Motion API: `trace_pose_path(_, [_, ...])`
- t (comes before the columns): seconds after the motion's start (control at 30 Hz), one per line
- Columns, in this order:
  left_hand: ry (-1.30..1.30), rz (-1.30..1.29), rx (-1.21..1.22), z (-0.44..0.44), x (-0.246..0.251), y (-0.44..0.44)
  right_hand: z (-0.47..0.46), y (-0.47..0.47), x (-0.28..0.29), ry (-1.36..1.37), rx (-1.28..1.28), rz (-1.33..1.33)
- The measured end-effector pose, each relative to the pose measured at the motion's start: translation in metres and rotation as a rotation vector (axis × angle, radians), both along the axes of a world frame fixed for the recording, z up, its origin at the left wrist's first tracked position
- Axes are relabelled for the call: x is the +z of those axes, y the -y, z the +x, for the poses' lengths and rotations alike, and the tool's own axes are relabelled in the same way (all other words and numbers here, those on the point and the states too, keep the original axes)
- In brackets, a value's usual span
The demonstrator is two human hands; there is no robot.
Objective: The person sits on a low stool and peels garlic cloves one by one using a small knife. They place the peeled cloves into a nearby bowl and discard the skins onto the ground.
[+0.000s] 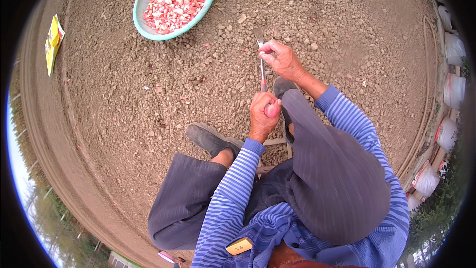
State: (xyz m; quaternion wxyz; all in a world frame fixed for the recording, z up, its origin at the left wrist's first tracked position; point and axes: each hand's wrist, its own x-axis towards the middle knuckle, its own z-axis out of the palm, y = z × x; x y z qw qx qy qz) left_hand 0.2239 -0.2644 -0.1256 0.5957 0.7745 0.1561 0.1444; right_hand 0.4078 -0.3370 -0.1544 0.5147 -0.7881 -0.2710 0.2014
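Note:
My left hand (264, 113) is wrapped around the red-ended handle of a slim metal hand tool (262, 69). Its shaft points away from me, and the flat, narrow blade (258, 35) is at or just over the crumbly soil (208, 82). Beside the upper shaft is my right hand (282, 59), thumb and fingertips pinched together. Whether a small piece sits in that pinch, or the fingers touch the shaft, I cannot tell. Farther off stands a turquoise-rimmed basin (138, 18) holding many pink-and-white pieces (176, 2) that look like garlic cloves.
A yellow packet (54, 44) lies at the far left. Along the right edge run a hose (425, 100) and several white plastic bags (454, 91). My shoes (212, 139) rest on the soil, with a low stool's metal frame (275, 141) between my legs.

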Motion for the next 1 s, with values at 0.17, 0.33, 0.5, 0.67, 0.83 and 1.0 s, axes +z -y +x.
trace_pose_path(0.17, [-0.029, -0.085, 0.028, -0.001, -0.002, -0.001, -0.003, -0.045, -0.024, 0.217, 0.203, -0.167])
trace_pose_path(0.33, [-0.066, -0.176, 0.044, -0.025, 0.013, 0.014, -0.031, -0.028, -0.031, 0.174, 0.198, -0.119])
trace_pose_path(0.5, [-0.106, -0.241, 0.03, -0.055, 0.026, 0.038, -0.066, -0.004, -0.026, 0.133, 0.185, -0.087])
trace_pose_path(0.67, [-0.133, -0.184, 0.004, -0.075, 0.041, 0.04, -0.09, 0.004, -0.019, 0.045, 0.185, -0.098])
trace_pose_path(0.83, [-0.05, -0.074, -0.012, -0.066, 0.039, 0.036, -0.087, -0.004, -0.015, 0.115, 0.141, -0.021])
trace_pose_path(1.0, [-0.121, -0.13, -0.008, -0.054, 0.02, 0.027, -0.081, -0.014, -0.022, 0.125, 0.108, -0.089])
